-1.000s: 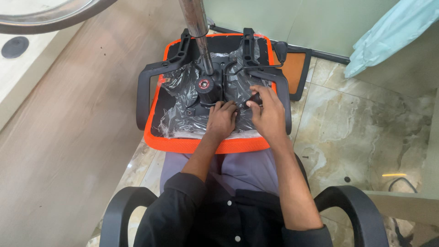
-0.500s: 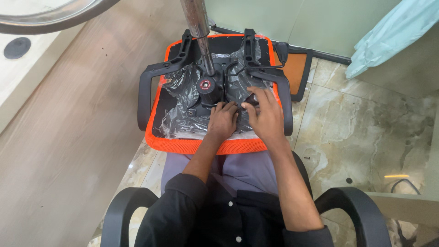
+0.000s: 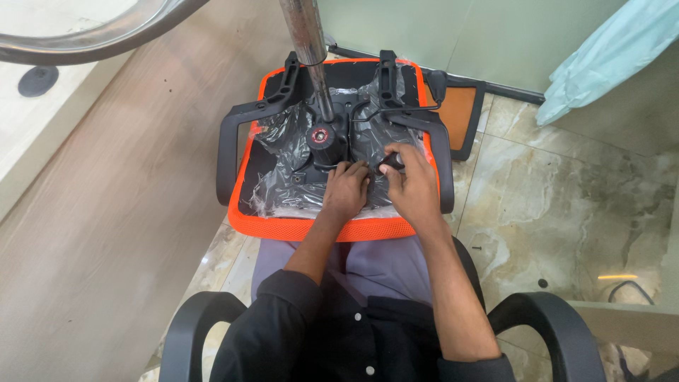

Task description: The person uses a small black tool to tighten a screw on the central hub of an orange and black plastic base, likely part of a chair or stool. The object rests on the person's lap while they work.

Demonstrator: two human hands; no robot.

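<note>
Two hands work on the underside of an upturned orange chair seat that rests across your lap, its black plastic wrap crinkled over the base. Take the black tilt mechanism at the seat's centre as the landmark. Your left hand lies just on the near side of the mechanism, palm down, its fingertips pressed against the mechanism's near edge; the fingers are curled together, and whether they pinch anything beneath them cannot be told. Your right hand sits just to the right of the mechanism, its fingers closed around a small black knob — the knob shows only partly between thumb and forefinger. A chrome gas-lift column rises from the mechanism toward the camera, its red-ringed end cap facing up. Two black armrests flank the mechanism: the left armrest curves down the seat's left side, the right armrest down its right, touching the back of your right hand's far edge or passing just beside it — which, the view does not settle. Beyond the mechanism, to the right, an orange-panelled backrest lies on the marble floor. Nearer than the seat, the black arms of the chair you sit in frame your dark sleeves.
</note>
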